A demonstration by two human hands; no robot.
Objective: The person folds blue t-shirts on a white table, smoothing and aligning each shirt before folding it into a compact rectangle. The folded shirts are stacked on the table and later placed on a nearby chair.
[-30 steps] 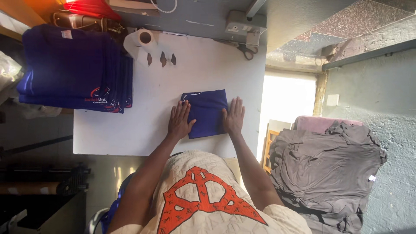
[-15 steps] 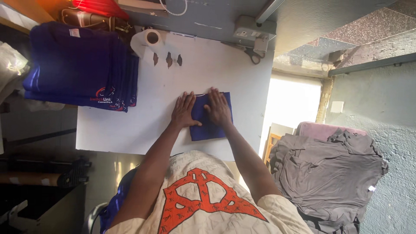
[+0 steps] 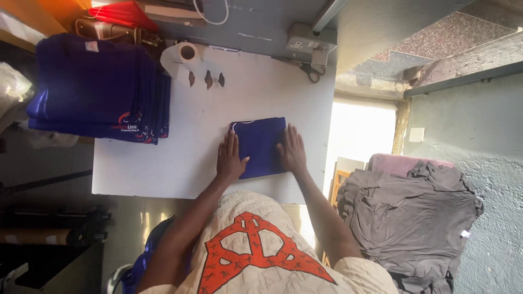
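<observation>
Two flat hands [image 3: 231,158] on folded blue cloth [image 3: 260,146]

Matt navy cloth garment [image 3: 260,146] folded smooth, matt white table [image 3: 163,163], grey crumpled cloth pile [image 3: 408,218], rough plaster wall [image 3: 474,120]

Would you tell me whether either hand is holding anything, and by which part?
Nothing is gripped: the left hand and right hand lie flat on the side edges of the folded blue garment.

Single view, head-worn camera, looking steeply down over the wearer's chest from well above. The white counter [image 3: 163,163] fills the centre, at arm's reach. The left hand [image 3: 231,159] and right hand [image 3: 291,151] lie mid-frame; floor shows beyond both.
</observation>
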